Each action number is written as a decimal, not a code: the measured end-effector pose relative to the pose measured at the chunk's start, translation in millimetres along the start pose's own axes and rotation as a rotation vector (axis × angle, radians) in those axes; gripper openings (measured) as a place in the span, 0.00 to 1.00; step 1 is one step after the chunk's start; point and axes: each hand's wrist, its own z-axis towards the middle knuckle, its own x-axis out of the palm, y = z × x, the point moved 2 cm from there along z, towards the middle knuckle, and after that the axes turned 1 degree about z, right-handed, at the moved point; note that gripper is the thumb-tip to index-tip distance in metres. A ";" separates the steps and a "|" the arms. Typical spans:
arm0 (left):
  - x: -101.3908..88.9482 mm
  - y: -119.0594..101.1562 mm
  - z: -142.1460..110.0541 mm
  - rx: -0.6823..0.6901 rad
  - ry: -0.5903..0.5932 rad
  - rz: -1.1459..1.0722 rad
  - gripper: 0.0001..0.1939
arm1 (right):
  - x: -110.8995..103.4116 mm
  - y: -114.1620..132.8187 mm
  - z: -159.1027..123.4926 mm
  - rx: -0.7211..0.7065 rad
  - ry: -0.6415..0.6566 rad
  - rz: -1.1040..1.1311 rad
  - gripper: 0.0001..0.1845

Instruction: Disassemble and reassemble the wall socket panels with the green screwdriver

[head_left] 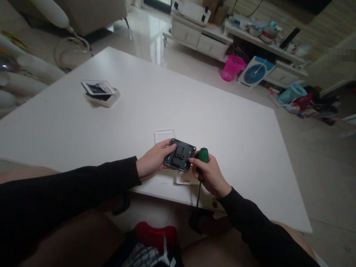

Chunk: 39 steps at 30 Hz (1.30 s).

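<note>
My left hand [155, 159] is closed on the left edge of a dark square wall-socket module [181, 155], thumb on its face. Small brass-coloured parts show at the module's middle. My right hand [209, 174] is wrapped round a screwdriver [203, 155] with a green handle, its shaft pointing down toward me. Fingers of that hand also reach the module's right edge. Behind the module lies a thin white square frame [165, 135], partly covered by my left hand. Under my hands sits a white plastic piece [183, 178], mostly hidden.
The white table [227, 124] spreads out before me. At its far left, a white box [108, 100] holds framed dark panels [98, 88]. A small brownish item [214, 202] lies by the near edge. Beyond stand a pink basket [233, 68] and a blue-fronted fan [255, 73].
</note>
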 end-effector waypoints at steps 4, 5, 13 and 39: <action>-0.8 0.8 0.5 0.017 0.003 -0.009 0.10 | -0.1 -2.7 0.9 0.002 -0.001 -0.017 0.19; -1.0 0.9 0.7 0.022 0.006 -0.009 0.10 | 0.0 -3.2 1.0 0.008 -0.002 -0.030 0.19; 3.1 -4.7 -1.9 0.014 -0.016 -0.044 0.07 | 1.7 -1.5 0.2 0.046 0.018 -0.047 0.18; 6.7 -16.8 -5.3 -0.053 -0.112 -0.211 0.10 | -61.6 36.0 25.3 -0.236 -0.128 -0.755 0.11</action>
